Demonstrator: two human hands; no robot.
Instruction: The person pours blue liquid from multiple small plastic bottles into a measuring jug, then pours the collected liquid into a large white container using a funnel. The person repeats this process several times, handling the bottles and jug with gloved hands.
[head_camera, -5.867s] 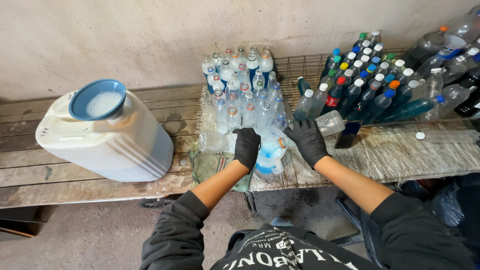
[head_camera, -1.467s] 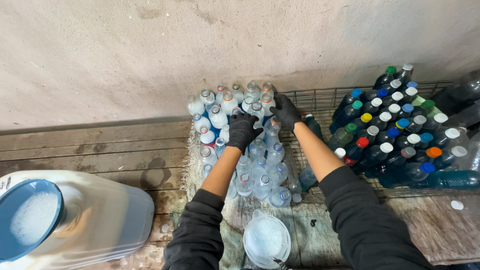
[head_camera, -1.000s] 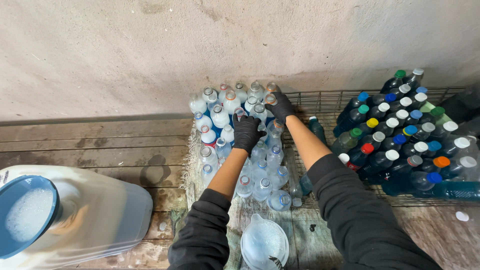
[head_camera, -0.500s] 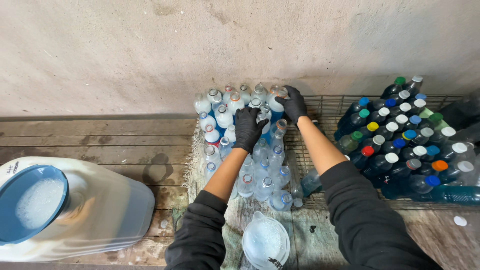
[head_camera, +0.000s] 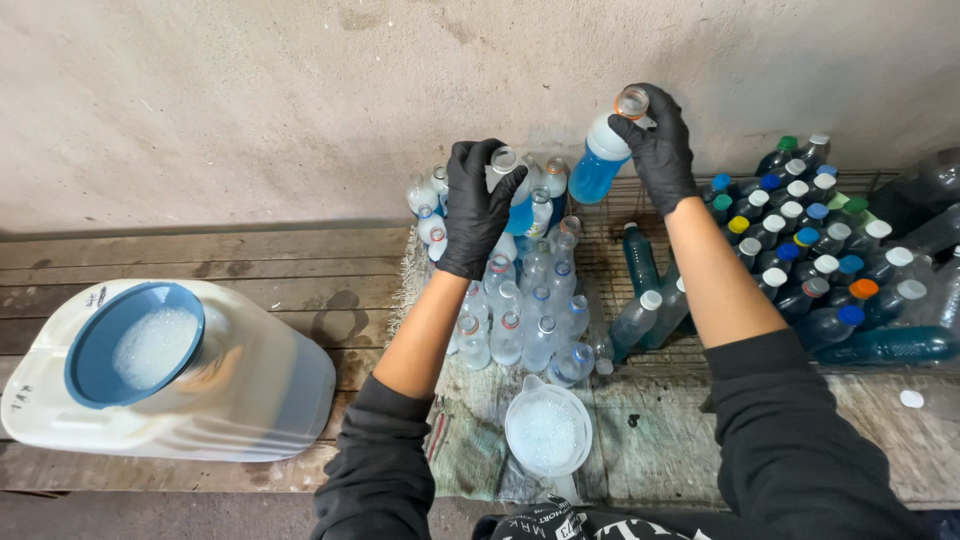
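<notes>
Your right hand (head_camera: 658, 140), in a black glove, has its grip closed around the neck of an uncapped plastic bottle (head_camera: 603, 160) with a blue label, lifted clear above the wire rack (head_camera: 610, 215) and tilted toward the wall. Your left hand (head_camera: 478, 205), also gloved, has its grip closed on a second open bottle (head_camera: 513, 195), held just above the cluster of clear bottles (head_camera: 525, 300) standing on the desk (head_camera: 270, 270). To the right of your forearm, a dense block of capped bottles (head_camera: 810, 250) fills the rack (caps in white, blue, green, yellow and orange). Close to your body, a small clear funnel (head_camera: 547, 432) sits on a cloth (head_camera: 465, 440) at the desk's near edge. Well to your left lies a large white jerrycan (head_camera: 190, 380) with a blue funnel (head_camera: 132, 345) in its mouth, foam showing inside.
</notes>
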